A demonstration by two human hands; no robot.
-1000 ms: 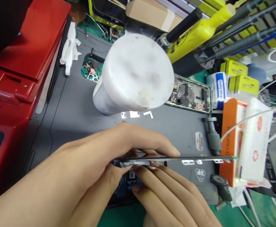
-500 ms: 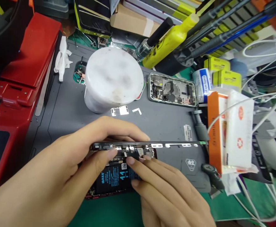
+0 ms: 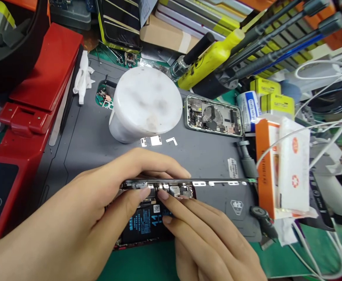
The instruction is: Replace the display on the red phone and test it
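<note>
An opened phone (image 3: 150,222) lies on the mat's near edge, its black battery and circuit parts showing. Its screen (image 3: 217,181) stands almost edge-on above the body. My left hand (image 3: 112,187) grips the left end of this screen, fingers behind and thumb in front. Stretched fingers of my right hand (image 3: 208,234) reach into the phone; the index fingertip touches the parts just under the screen, and the lowest visible fingertip rests by the battery. Whether a cable is under the right fingertips is hidden.
Behind the phone stands a white round tub (image 3: 147,101), with small metal plates (image 3: 156,140) before it. A second opened phone (image 3: 213,115) lies at the back right. A red device (image 3: 42,78) borders the left; an orange-and-white box (image 3: 267,168) and white cables (image 3: 328,125) crowd the right.
The view has shifted slightly, so the background sits a little lower. My left hand and the screen edge appear slightly to the right; my right fingertips stay inside the phone.
</note>
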